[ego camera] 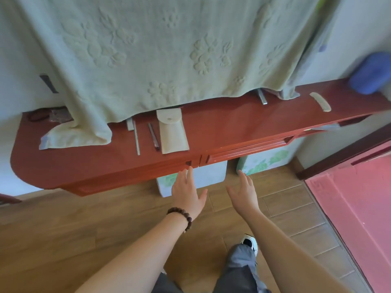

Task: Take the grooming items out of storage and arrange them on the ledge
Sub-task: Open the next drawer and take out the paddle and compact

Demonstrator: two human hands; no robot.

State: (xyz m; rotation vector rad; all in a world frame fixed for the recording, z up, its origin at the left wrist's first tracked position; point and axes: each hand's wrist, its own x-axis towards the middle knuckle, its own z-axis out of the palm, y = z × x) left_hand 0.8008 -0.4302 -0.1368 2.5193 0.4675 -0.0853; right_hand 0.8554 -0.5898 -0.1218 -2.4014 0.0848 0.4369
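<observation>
- Left hand (187,192) is reaching at the front edge of the red ledge (222,127), fingers straight and loose, holding nothing.
- Right hand (245,192) is hovering just below the ledge, fingers spread, also empty.
- Pouch (172,132) is lying on the ledge, two thin tools (154,136) sitting just left of it.
- Comb (320,101) is sitting far right on the ledge.
- Green towel (148,56) is hanging over the ledge's back.

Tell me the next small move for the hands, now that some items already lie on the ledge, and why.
Probably slide the left hand forward to the drawer front and pull. Both hands are open and hold nothing; the left fingertips sit right at that front, the right hand hangs just below the ledge. The pouch and comb already lie out.
</observation>
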